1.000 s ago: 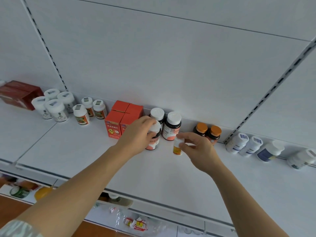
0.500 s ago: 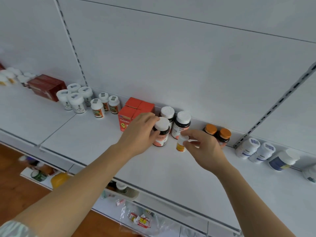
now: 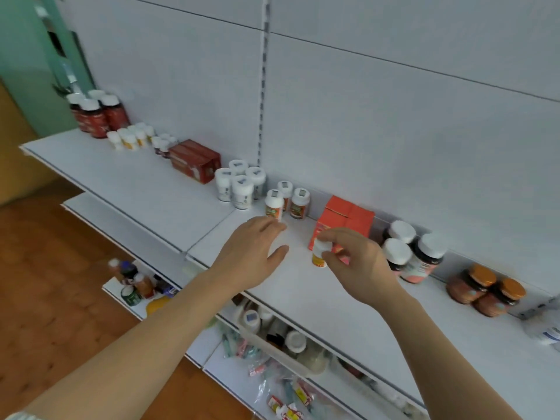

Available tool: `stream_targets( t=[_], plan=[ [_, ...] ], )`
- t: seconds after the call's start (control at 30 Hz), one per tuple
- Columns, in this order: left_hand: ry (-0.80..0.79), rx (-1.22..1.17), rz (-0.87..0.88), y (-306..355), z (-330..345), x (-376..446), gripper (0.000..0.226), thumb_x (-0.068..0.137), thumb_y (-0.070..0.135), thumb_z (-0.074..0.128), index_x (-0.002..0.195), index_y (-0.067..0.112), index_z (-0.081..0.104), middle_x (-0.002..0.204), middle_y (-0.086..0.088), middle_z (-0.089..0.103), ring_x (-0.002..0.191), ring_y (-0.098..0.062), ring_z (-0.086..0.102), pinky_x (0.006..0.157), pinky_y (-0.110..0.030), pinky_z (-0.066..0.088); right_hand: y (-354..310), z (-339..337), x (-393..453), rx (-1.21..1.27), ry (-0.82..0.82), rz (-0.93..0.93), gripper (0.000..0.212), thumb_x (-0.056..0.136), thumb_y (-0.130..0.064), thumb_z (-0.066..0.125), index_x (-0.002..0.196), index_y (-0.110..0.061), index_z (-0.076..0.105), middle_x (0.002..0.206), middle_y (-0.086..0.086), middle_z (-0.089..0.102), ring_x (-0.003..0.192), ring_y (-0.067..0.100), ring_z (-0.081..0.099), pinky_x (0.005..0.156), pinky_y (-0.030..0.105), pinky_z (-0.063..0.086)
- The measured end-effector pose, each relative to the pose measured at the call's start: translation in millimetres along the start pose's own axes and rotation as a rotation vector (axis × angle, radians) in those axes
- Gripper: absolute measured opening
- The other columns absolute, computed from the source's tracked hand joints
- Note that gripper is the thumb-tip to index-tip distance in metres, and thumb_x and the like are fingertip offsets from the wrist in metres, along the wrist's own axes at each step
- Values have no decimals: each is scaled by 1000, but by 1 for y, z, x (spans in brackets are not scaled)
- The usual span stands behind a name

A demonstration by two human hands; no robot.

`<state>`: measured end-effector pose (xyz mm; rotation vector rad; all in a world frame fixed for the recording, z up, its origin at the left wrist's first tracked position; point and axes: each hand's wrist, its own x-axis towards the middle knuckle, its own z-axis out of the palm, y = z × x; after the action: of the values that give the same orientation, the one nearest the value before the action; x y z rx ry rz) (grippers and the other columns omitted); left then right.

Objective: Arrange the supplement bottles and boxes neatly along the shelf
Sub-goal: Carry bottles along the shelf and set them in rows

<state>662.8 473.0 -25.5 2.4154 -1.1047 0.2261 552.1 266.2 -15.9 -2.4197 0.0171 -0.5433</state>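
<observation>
My right hand (image 3: 354,262) grips a small white-capped bottle with a yellow-orange label (image 3: 319,255), held just above the white shelf (image 3: 303,292) in front of the orange boxes (image 3: 348,221). My left hand (image 3: 251,253) hovers open over the shelf, fingers spread, just below three small orange-labelled bottles (image 3: 286,201). Right of my right hand stand three dark bottles with white caps (image 3: 412,253), then two orange-capped jars (image 3: 485,289).
Further left along the shelf are white tubs (image 3: 239,186), dark red boxes (image 3: 194,160), small bottles (image 3: 130,137) and red bottles (image 3: 97,113). Lower shelves hold a clear bin (image 3: 281,341) of bottles and loose packets. Wooden floor lies at the left.
My left hand let go of the dark white-capped bottle and moved left, opening. My right hand carried the small bottle left in front of the orange boxes. The view swung left.
</observation>
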Motion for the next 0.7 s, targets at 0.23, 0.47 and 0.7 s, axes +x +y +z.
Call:
stream_targets(
  t=[0.23, 0.47, 0.7],
  plan=[
    [-17, 18, -81, -130, -62, -31, 47, 96, 37, 56, 136, 13, 54, 137, -3, 54, 127, -22, 48, 103, -31, 37, -82, 108, 67, 45, 5, -60, 28, 84, -1, 67, 108, -16, 70, 109, -9, 66, 93, 9, 63, 77, 16, 52],
    [31, 50, -200, -249, -115, -42, 50, 99, 41, 48, 143, 17, 46, 147, -2, 45, 136, -18, 38, 110, -27, 29, -144, 206, 155, 24, -44, -140, 25, 83, -2, 67, 104, -15, 69, 105, -9, 66, 87, 9, 62, 77, 13, 50],
    [52, 115, -305, -369, -147, -18, 49, 99, 41, 47, 143, 19, 46, 151, -4, 41, 140, -21, 33, 115, -33, 28, -168, 305, 264, 30, -20, -233, 23, 82, -2, 68, 101, -15, 69, 103, -13, 64, 83, 5, 59, 75, 9, 48]
  ],
)
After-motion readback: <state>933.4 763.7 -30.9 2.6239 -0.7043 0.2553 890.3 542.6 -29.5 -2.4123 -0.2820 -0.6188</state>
